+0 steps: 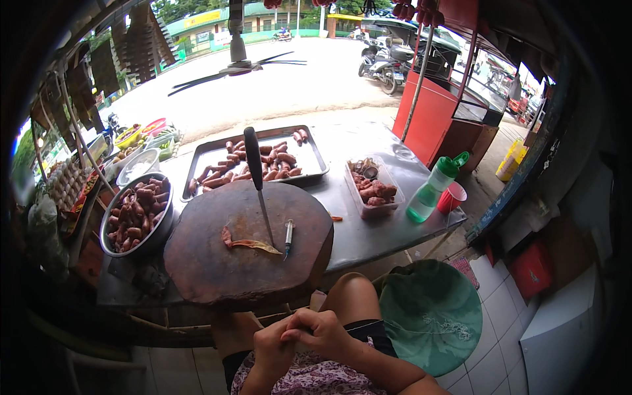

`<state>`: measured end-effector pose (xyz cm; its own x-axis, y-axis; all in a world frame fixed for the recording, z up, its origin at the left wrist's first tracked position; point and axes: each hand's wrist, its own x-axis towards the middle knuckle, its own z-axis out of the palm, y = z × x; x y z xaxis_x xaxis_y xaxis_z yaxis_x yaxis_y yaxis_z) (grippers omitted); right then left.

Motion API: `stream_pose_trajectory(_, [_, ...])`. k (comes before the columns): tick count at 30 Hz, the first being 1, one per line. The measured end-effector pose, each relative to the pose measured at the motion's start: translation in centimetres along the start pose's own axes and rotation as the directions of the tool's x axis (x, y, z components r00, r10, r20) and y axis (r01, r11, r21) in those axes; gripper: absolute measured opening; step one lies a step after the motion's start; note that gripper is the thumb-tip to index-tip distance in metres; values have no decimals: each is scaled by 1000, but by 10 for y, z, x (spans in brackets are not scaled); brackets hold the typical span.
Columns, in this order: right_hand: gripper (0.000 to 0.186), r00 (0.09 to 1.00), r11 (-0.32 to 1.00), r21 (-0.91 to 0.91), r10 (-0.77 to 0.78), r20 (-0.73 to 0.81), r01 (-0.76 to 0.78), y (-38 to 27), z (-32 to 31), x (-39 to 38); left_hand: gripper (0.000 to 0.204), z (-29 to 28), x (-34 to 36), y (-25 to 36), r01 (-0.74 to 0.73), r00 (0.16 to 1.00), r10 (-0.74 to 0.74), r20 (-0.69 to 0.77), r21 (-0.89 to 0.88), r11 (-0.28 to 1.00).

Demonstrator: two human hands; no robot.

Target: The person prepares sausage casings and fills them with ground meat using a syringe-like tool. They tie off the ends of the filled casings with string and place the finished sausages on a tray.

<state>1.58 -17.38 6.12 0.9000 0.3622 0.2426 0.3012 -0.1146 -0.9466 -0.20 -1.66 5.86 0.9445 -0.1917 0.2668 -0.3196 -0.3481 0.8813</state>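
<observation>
Above my lap, my left hand [272, 347] and my right hand [320, 333] touch, both with fingers curled in. Whatever may be between the fingers is hidden. Beyond them stands a thick round wooden chopping block [197, 243]. A black-handled knife [253, 157] is upright, its tip against the block. By the blade lie a limp, pale-brown strip of casing [253, 245] and a slim clear tube [288, 236] resembling a syringe. Behind the block, a metal tray [321, 158] holds many short red sausages [286, 158]. More sausages [138, 210] fill a metal bowl [164, 227] at left.
On the metal table [359, 242] at right are a plastic tub [372, 210] of reddish meat pieces, a green-capped bottle [428, 191] and a red cup [452, 196]. A green round stool [428, 316] stands beside my right leg. Egg trays [69, 184] sit far left.
</observation>
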Motion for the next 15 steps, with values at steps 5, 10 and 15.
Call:
stream_pose_trajectory(5, [17, 994, 971, 237, 63, -93, -39, -5, 2, -2, 17, 6, 0, 4, -210, 940, 216, -263, 52, 976])
stream_pose_trajectory(10, [13, 978, 883, 437, 208, -33, -173, -2, -2, -2, 15, 4, -4, 1, -266, 908, 259, -329, 24, 964])
stream_pose_trajectory(15, [13, 978, 955, 215, 209, -5, -203, 1, -4, 1, 13, 4, -7, -8, -188, 936, 126, -329, -163, 969])
